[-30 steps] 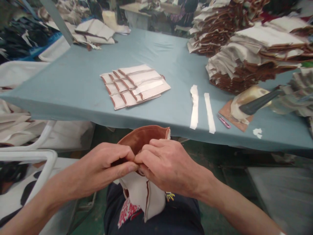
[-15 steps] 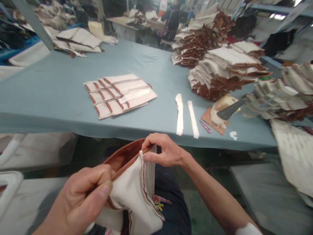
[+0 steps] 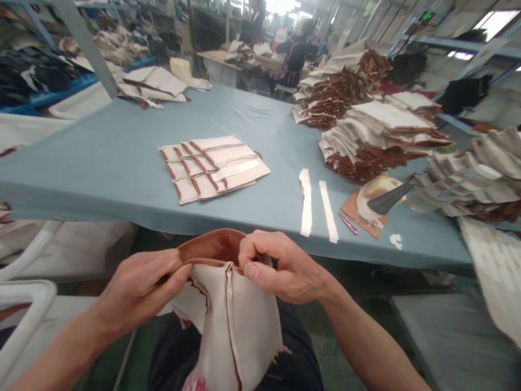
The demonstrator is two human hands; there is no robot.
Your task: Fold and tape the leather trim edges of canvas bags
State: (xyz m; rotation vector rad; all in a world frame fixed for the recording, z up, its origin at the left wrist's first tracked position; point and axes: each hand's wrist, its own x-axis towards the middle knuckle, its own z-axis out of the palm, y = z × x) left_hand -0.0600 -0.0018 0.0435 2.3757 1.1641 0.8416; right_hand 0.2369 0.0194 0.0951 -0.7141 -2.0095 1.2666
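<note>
Above my lap hangs a sewn fabric piece [image 3: 254, 320], cream outside and brown inside, with a seam running down its front. My left hand [image 3: 142, 282] pinches its brown top edge on the left. On the right, my right hand [image 3: 280, 266] grips the same edge just beside the seam, fingers curled over it. Between the hands the top gapes, showing the brown lining [image 3: 215, 244]. The lower end hangs down over my dark clothing.
On the blue-covered table [image 3: 122, 168] lie overlapping cream pieces [image 3: 203, 184], two white strips [image 3: 306, 203], a pink-handled small tool [image 3: 348, 223] and a glue-smeared container with a brush [image 3: 382, 201]. Tall stacks [image 3: 374, 136] of cream-and-brown pieces stand right. A person [image 3: 297, 54] is at the back.
My left hand has moved up and the piece has turned, so its seam faces me and its top edge lies more level. Both hands still grip it. The camera view has tilted upward.
</note>
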